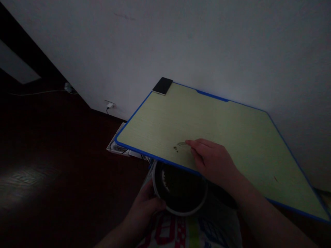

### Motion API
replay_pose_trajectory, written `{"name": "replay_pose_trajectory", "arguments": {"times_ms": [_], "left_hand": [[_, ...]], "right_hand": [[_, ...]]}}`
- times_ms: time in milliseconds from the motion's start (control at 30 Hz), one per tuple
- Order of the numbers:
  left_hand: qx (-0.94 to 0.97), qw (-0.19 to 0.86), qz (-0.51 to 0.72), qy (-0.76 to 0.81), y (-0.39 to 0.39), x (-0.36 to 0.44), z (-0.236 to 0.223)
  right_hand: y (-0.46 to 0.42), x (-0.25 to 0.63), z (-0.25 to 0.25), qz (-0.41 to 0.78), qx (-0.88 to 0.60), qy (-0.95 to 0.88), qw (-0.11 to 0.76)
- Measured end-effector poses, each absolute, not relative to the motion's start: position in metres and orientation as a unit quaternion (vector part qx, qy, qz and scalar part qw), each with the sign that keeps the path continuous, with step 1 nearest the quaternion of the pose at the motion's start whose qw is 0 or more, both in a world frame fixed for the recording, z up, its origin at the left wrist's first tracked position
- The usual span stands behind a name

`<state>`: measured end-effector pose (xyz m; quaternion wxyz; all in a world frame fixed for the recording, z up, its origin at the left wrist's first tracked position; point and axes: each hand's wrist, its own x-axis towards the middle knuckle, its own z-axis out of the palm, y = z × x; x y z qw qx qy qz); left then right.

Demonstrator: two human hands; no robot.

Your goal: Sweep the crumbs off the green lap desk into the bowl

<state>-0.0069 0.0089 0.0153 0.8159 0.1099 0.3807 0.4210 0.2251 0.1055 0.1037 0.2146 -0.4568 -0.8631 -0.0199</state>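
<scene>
White-rimmed bowl (186, 213) w/ dark grains (178, 182), left hand (146, 206) holding

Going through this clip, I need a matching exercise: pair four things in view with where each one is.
Things:
1. Flat black phone
2. Small dark grains
3. Round bowl with a white rim
4. Small white plug

Places:
A. In the white wall, low down near the floor
B. Held by the left hand, below the board's near edge
C. At the far corner of the pale green wood-grain board with a blue edge
D. On that board, just beyond the fingertips of the right hand

Pairs: 1-C, 2-D, 3-B, 4-A
</scene>
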Motion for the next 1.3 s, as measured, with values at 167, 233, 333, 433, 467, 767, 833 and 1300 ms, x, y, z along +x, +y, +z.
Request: {"name": "replay_pose_trajectory", "arguments": {"times_ms": [167, 233, 333, 433, 467, 767, 833, 1300], "left_hand": [[0.116, 0.814, 0.415, 0.389, 0.008, -0.008, 0.015], [0.113, 0.811, 0.418, 0.393, 0.008, -0.008, 0.016], [0.113, 0.807, 0.422, 0.397, 0.008, -0.007, 0.014], [0.11, 0.811, 0.42, 0.392, 0.007, -0.007, 0.012], [0.109, 0.813, 0.419, 0.389, 0.007, -0.007, 0.012], [0.104, 0.813, 0.422, 0.387, 0.007, -0.006, 0.018], [0.11, 0.814, 0.422, 0.385, 0.007, -0.007, 0.014], [0.12, 0.814, 0.419, 0.385, 0.008, -0.007, 0.016]], "right_hand": [[0.098, 0.227, 0.104, 0.009, -0.447, -0.871, 0.205], [0.097, 0.229, 0.104, 0.017, -0.439, -0.874, 0.207], [0.097, 0.228, 0.103, 0.021, -0.437, -0.874, 0.211], [0.099, 0.225, 0.102, 0.015, -0.445, -0.87, 0.211], [0.1, 0.224, 0.101, 0.013, -0.447, -0.869, 0.213], [0.101, 0.228, 0.101, 0.006, -0.473, -0.852, 0.226], [0.102, 0.23, 0.1, 0.001, -0.475, -0.849, 0.233], [0.111, 0.229, 0.104, -0.003, -0.458, -0.871, 0.178]]}}
